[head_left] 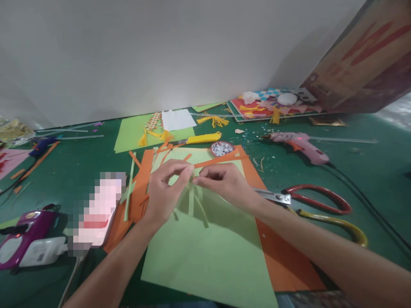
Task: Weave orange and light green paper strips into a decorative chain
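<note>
**Paper strips (191,200) between both hands, over green sheet (208,261)**

Left hand (163,186): fingers pinched on the strips' top end. Right hand (226,185): fingers pinched narrow at the same end, just beside. Pale ends hang down. Orange sheet (282,265) partly under green one. Scissors (276,196) near right wrist; pink glue gun (302,145) farther out on table (362,171).

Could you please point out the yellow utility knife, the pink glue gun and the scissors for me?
Yellow utility knife (204,138): head view, on its yellow handle.
Pink glue gun (317,156): head view, on its handle.
Scissors (283,198): head view, on the metal near the pivot.
</note>
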Motion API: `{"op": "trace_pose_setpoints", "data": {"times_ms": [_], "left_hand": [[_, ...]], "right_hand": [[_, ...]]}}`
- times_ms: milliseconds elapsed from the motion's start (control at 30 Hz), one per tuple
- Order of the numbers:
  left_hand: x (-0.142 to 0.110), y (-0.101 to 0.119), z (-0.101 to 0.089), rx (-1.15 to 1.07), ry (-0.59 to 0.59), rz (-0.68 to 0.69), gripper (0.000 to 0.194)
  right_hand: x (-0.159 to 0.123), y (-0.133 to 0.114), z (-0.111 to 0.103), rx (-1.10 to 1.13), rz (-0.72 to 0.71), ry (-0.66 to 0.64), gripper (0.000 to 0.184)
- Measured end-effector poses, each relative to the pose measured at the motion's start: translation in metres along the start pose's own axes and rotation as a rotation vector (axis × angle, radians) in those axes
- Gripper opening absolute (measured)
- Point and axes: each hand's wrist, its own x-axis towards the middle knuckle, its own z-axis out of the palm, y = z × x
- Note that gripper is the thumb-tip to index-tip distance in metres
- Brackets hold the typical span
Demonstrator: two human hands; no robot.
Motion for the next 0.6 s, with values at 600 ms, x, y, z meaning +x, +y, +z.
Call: {"op": "trace_pose_setpoints", "data": {"times_ms": [600], "left_hand": [[0.004, -0.008, 0.001, -0.372, 0.170, -0.212, 0.016]], "right_hand": [[0.002, 0.009, 0.006, -0.169, 0.089, -0.057, 0.032]]}}
